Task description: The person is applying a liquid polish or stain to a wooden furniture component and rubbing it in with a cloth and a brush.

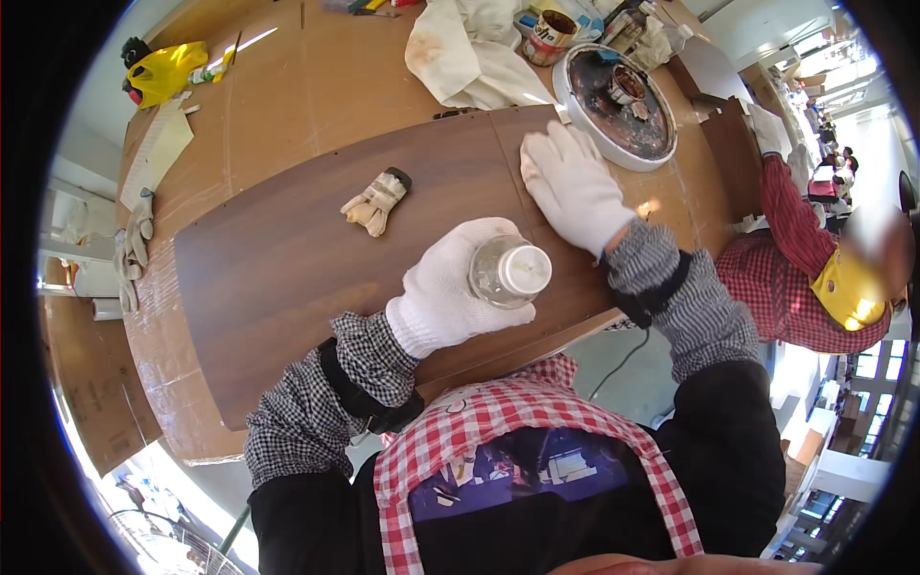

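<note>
My left hand [450,292], in a white knit glove, is wrapped round a clear bottle [491,273] with a white cap, held above the near edge of a dark brown wood-grain panel [287,249]. Farther right, my right hand [572,187], also gloved, lies palm down with its fingers stretched out over the panel's right part. Whatever is under that palm is hidden. A small beige cloth bundle [372,207] with a dark end rests on the panel, left of both hands.
A round white-rimmed tray [575,72] holds a stained can [628,84]. Beside it are another can [550,38] and a white cloth [446,48]. A yellow bag [165,75] and grey gloves [134,240] lie left. A person in red check [781,278] works at right.
</note>
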`<state>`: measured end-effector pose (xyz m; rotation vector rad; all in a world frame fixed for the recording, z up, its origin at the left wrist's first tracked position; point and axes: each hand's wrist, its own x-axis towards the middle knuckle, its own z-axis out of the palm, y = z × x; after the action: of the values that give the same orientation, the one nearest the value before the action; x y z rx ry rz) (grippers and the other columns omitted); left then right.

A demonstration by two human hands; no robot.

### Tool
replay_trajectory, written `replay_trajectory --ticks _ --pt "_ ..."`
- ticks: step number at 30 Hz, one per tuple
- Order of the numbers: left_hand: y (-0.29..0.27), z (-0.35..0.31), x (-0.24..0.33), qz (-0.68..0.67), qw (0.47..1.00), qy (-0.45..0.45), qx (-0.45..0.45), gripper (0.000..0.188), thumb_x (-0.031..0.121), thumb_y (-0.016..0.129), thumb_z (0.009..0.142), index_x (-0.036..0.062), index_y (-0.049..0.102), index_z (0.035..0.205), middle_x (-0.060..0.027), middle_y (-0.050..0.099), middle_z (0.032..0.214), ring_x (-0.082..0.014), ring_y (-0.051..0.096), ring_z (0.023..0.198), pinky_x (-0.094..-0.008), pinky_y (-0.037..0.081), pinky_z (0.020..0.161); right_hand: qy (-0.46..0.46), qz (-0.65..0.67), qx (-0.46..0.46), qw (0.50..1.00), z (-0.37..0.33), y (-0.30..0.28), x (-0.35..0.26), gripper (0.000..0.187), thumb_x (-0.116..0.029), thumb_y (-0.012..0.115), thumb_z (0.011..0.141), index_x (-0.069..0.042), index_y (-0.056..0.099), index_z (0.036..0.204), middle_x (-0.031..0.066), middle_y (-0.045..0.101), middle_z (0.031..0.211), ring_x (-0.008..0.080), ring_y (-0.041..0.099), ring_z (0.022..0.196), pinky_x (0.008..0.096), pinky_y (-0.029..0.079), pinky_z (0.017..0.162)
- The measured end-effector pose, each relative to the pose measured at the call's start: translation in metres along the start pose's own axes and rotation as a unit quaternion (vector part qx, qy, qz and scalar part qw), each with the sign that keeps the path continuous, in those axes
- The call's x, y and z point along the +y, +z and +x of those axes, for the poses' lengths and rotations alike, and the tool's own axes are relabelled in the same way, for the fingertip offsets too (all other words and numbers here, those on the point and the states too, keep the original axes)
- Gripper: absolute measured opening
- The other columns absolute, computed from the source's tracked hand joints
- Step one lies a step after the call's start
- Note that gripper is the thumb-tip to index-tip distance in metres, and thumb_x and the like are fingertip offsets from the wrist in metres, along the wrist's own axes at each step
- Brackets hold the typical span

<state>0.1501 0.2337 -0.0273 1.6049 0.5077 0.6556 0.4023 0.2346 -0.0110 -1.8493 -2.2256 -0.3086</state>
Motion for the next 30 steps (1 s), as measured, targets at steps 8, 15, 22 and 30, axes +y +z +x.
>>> replay_trajectory --ticks 8,15,22,30 --pt "-0.004 0.001 -0.006 0.023 1.0 0.019 0.004 0.084 0.016 0.098 0.068 0.0046 0.051 0.137 -0.0067 0.064 0.128 -0.0149 0.063 0.117 -0.033 0.051 0.105 0.088 0.064 0.022 0.994 0.034 0.029 0.02 0.029 -0.029 0.049 0.104 -0.008 0.055 0.122 0.0207 0.055 0.124 0.0438 0.053 0.115 0.0512 0.045 0.1" --pt "-0.003 0.002 -0.003 0.019 1.0 -0.001 -0.002 0.084 0.017 0.097 0.068 0.0035 0.051 0.138 -0.0076 0.065 0.126 -0.0154 0.063 0.117 -0.0327 0.051 0.104 0.103 0.095 -0.109 0.984 -0.094 -0.045 -0.041 0.042 -0.015 0.059 0.095 -0.001 0.05 0.133 0.0268 0.05 0.125 0.0479 0.049 0.118 0.0519 0.044 0.103" --pt "-0.002 0.001 -0.006 0.041 0.999 0.006 0.005 0.084 0.018 0.096 0.068 0.0023 0.051 0.137 -0.0083 0.065 0.125 -0.0159 0.064 0.116 -0.0324 0.052 0.103 0.034 0.047 -0.033 0.998 -0.032 -0.007 -0.02 0.044 -0.02 0.059 0.096 -0.001 0.049 0.134 0.0285 0.051 0.128 0.0489 0.049 0.118 0.0532 0.041 0.106" --pt "-0.001 0.003 -0.01 0.026 1.0 0.011 -0.001 0.081 0.018 0.096 0.068 0.0031 0.054 0.136 -0.0084 0.065 0.125 -0.0168 0.064 0.116 -0.033 0.052 0.103 0.216 0.08 -0.057 0.971 0.099 0.058 0.053 0.044 -0.037 0.049 0.101 -0.003 0.061 0.127 0.0299 0.064 0.121 0.048 0.06 0.115 0.0507 0.048 0.1"
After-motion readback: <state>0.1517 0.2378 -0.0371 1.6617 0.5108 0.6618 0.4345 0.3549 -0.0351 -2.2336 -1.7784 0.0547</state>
